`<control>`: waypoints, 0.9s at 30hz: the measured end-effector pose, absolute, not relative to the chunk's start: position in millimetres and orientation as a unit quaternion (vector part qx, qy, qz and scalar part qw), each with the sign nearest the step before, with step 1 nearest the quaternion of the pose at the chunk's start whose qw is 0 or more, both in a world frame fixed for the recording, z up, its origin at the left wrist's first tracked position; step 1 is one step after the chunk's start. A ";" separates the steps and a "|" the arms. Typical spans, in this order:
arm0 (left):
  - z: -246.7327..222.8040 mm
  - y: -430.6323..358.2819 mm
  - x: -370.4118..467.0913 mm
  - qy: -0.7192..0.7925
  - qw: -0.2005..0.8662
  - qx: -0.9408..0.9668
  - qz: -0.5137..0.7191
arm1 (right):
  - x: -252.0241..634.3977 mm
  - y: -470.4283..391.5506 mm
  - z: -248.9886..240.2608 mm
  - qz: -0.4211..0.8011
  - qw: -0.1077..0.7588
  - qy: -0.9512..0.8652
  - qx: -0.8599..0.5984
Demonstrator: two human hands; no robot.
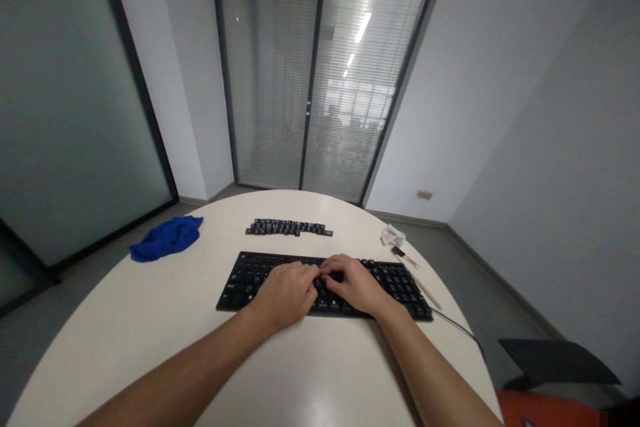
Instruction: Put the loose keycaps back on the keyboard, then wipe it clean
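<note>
Left hand [293, 285], right hand [347, 280] together on keyboard [240, 278].

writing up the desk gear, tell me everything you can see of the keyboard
The keyboard is black, wide and seemingly plastic, lying flat on the pale table, its long side across the view. Many keys are fitted; the middle is partly covered by the left hand and right hand. A dark cable runs off its right end.

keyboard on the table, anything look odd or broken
Loose keycaps lie in rows on the table beyond the keyboard instead of on it, which looks odd. No breakage shows; the left hand and right hand partly cover it.
</note>
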State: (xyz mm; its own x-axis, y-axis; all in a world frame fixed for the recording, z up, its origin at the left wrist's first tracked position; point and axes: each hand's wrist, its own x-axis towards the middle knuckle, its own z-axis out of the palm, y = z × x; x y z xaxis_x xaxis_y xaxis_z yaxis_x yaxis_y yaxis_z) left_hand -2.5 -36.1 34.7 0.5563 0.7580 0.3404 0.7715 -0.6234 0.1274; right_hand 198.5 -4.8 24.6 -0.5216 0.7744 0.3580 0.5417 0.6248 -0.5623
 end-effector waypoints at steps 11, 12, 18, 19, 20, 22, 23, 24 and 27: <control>28.1 -35.0 -5.2 -0.443 -0.020 -0.871 -0.211 | 198.8 -5.4 24.2 0.203 0.296 -0.841 -0.404; 27.4 -34.5 -5.5 -0.441 -0.023 -0.871 -0.215 | 198.8 -5.5 24.6 0.204 0.298 -0.842 -0.401; 21.0 -29.9 -8.6 -0.450 -0.066 -0.850 -0.267 | 198.7 -4.3 22.5 0.192 0.298 -0.844 -0.403; 19.7 -28.9 -9.0 -0.454 -0.080 -0.842 -0.280 | 198.9 -3.9 21.5 0.189 0.297 -0.843 -0.406; 18.5 -28.0 -9.3 -0.457 -0.093 -0.835 -0.293 | 199.1 -3.4 20.5 0.188 0.297 -0.842 -0.409; 17.0 -26.5 -9.6 -0.462 -0.116 -0.822 -0.312 | 199.6 -2.7 18.7 0.186 0.297 -0.842 -0.410; 16.8 -26.1 -9.6 -0.464 -0.125 -0.817 -0.318 | 199.8 -2.3 18.0 0.185 0.298 -0.842 -0.411; 16.9 -25.7 -9.4 -0.466 -0.133 -0.814 -0.321 | 200.0 -2.1 17.5 0.184 0.298 -0.842 -0.410; 18.6 -24.8 -8.8 -0.475 -0.155 -0.803 -0.324 | 200.0 -1.8 16.8 0.180 0.300 -0.844 -0.406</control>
